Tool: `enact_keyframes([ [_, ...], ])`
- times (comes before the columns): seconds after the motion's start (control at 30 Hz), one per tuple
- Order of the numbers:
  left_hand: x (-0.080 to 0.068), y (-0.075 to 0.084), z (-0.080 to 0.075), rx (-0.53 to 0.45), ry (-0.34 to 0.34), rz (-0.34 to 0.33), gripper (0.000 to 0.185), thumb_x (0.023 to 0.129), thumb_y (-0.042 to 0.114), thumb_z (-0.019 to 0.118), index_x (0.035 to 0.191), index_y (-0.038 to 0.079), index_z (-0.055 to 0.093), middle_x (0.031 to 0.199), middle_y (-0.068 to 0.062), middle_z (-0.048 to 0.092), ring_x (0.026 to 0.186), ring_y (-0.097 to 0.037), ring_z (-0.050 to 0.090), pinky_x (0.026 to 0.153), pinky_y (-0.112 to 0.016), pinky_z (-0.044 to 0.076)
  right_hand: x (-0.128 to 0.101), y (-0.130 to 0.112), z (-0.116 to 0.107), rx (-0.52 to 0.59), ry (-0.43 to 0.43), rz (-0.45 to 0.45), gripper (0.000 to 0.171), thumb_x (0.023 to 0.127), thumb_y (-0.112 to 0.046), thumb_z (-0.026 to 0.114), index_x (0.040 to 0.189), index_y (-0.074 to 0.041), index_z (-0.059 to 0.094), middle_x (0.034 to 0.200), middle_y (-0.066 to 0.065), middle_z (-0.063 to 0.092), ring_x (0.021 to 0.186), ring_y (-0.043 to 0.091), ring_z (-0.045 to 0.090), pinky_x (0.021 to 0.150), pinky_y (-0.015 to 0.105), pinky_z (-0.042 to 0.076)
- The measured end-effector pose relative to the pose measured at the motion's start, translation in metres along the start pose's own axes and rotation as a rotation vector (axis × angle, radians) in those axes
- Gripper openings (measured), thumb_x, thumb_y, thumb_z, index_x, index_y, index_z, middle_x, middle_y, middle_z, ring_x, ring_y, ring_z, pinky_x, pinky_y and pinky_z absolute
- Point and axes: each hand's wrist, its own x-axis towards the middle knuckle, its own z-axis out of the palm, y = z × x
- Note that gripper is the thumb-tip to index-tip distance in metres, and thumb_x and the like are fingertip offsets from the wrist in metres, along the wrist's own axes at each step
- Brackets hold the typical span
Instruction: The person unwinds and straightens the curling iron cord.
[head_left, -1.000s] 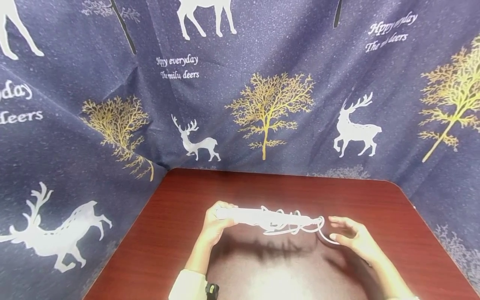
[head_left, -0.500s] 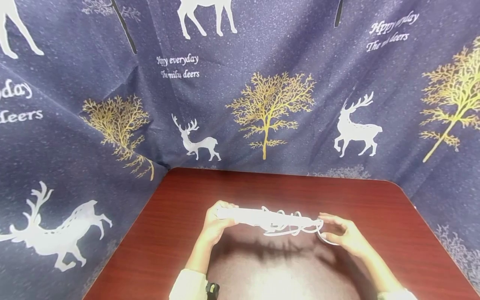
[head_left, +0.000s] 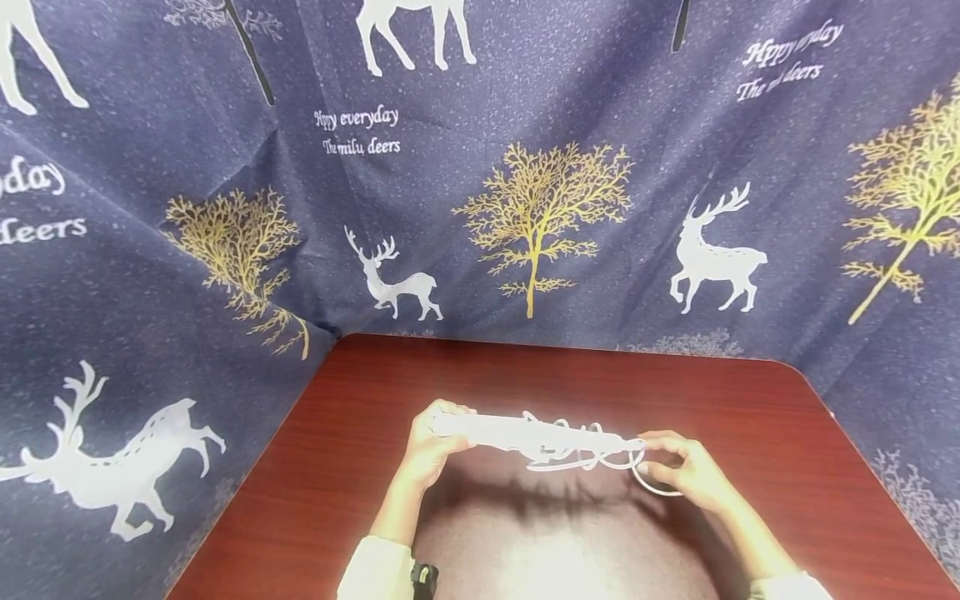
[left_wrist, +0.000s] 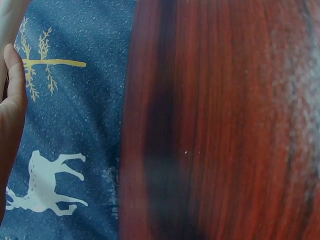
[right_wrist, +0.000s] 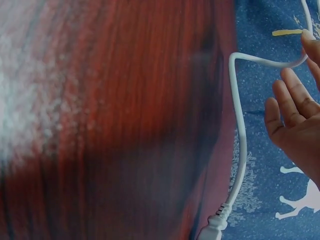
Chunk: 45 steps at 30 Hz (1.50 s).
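Gripping the bar (head_left: 517, 432) at lower centre, the left hand (head_left: 431, 450) steadies it level while the right hand (head_left: 686, 471) pinches the cord (head_left: 592, 458) at its end.

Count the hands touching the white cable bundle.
2: left hand grips the white cable bundle's left end; right hand holds its right end, above the red wooden table.
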Motion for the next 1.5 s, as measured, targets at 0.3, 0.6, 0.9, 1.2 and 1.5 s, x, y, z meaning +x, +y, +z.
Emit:
enact_keyframes([
  [0.3, 0.002, 0.003, 0.001, 0.013, 0.020, -0.004, 0.044, 0.062, -0.032, 0.057, 0.087, 0.003, 0.055, 0.093, -0.007, 0.065, 0.090, -0.021, 0.062, 0.071, -0.029, 0.053, -0.002, -0.008, -0.002, 0.121, 0.026, 0.166, 0.016, 0.076, -0.003, 0.074, 0.091, 0.001, 0.068, 0.102, 0.011, 0.066, 0.094, 0.007, 0.060, 0.080, 0.016, 0.044],
  [0.6, 0.001, 0.006, 0.000, 0.024, 0.038, -0.017, 0.041, 0.061, -0.031, 0.058, 0.086, 0.001, 0.054, 0.092, -0.008, 0.064, 0.089, -0.021, 0.062, 0.070, -0.029, 0.053, -0.004, -0.008, -0.005, 0.183, 0.009, 0.231, 0.021, 0.079, -0.005, 0.072, 0.097, 0.004, 0.066, 0.107, 0.024, 0.061, 0.091, 0.012, 0.062, 0.078, 0.020, 0.047],
  [0.9, 0.005, 0.006, 0.001, 0.033, 0.011, -0.012, 0.044, 0.061, -0.032, 0.058, 0.087, 0.005, 0.055, 0.093, -0.007, 0.064, 0.089, -0.021, 0.062, 0.070, -0.029, 0.053, 0.009, -0.008, -0.009, 0.108, 0.052, 0.244, 0.017, 0.081, -0.005, 0.070, 0.095, 0.003, 0.067, 0.095, 0.008, 0.068, 0.086, 0.009, 0.063, 0.072, 0.019, 0.048],
  [1.2, 0.006, -0.001, -0.001, 0.052, 0.029, -0.035, 0.042, 0.061, -0.030, 0.059, 0.086, 0.003, 0.054, 0.093, -0.008, 0.064, 0.085, -0.020, 0.062, 0.069, -0.029, 0.053, 0.030, -0.005, -0.009, 0.129, 0.152, 0.275, 0.023, 0.081, -0.006, 0.070, 0.098, 0.009, 0.064, 0.096, 0.010, 0.067, 0.083, 0.008, 0.063, 0.070, 0.027, 0.053],
  [1.5, 0.007, -0.009, -0.004, 0.064, 0.056, -0.058, 0.038, 0.061, -0.029, 0.061, 0.086, -0.001, 0.053, 0.093, -0.010, 0.064, 0.084, -0.022, 0.062, 0.067, -0.029, 0.053, 0.043, -0.030, -0.014, 0.166, 0.225, 0.171, 0.019, 0.082, 0.000, 0.067, 0.100, 0.007, 0.063, 0.099, 0.009, 0.067, 0.088, 0.004, 0.062, 0.072, 0.020, 0.051],
])
